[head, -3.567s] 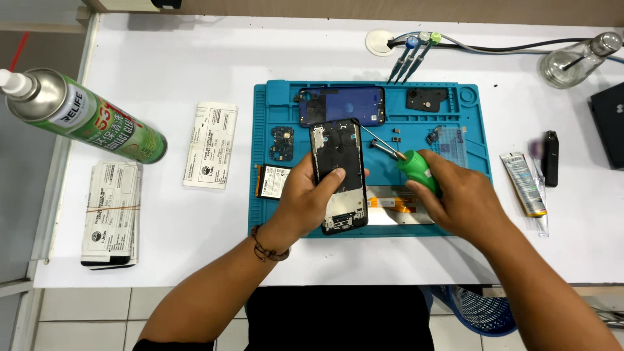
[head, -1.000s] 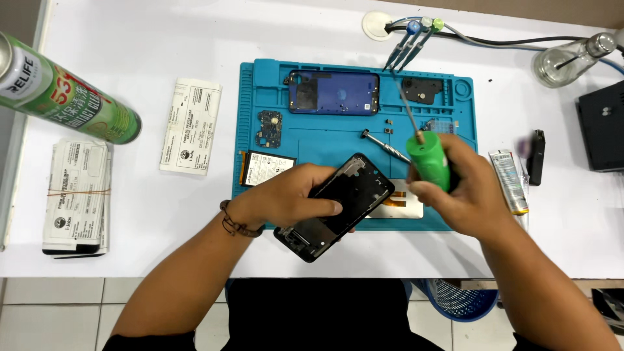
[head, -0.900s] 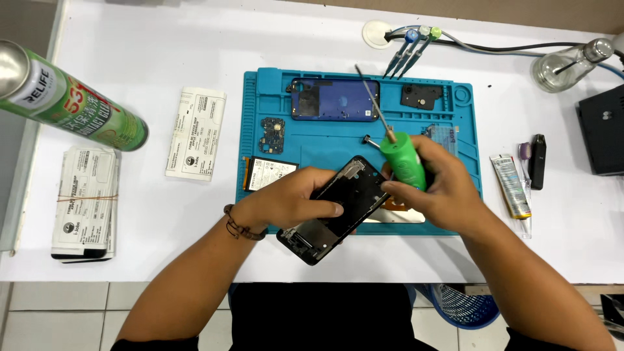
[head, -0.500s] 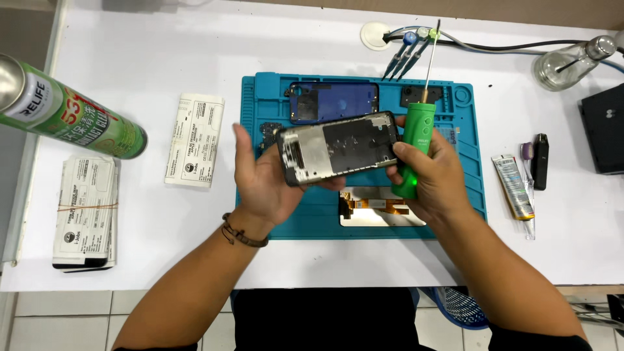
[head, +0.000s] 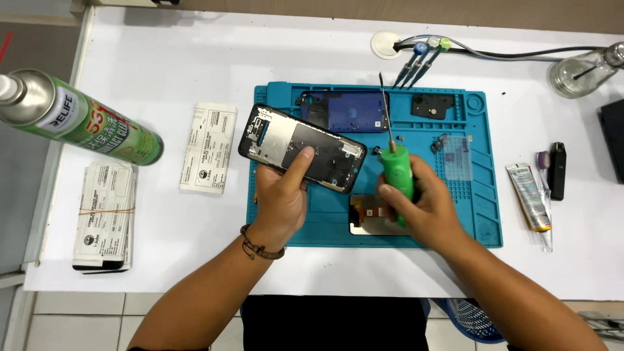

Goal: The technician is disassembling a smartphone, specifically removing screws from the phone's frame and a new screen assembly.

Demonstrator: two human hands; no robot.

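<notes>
My left hand (head: 281, 198) holds an opened black phone frame (head: 300, 147) tilted above the left part of the teal work mat (head: 484, 214), with the thumb across its inner plate. My right hand (head: 426, 207) grips a green-handled screwdriver (head: 397, 172) upright, its thin shaft pointing away from me beside the frame's right end. A detached phone screen (head: 365, 214) lies on the mat under my right hand, partly hidden. A blue phone back cover (head: 344, 112) rests at the mat's far side.
A green spray can (head: 78, 120) lies at the left. Paper packets (head: 209, 147) and a banded stack (head: 104, 214) sit left of the mat. A glue tube (head: 528, 198), a small black tool (head: 557, 170), a glass bottle (head: 582, 68) and clipped cables (head: 422, 52) are at the right and back.
The phone frame was turned over from screen-side to inner-side up and swung to the left. The screwdriver went from lying across the mat to standing upright in my right hand.
</notes>
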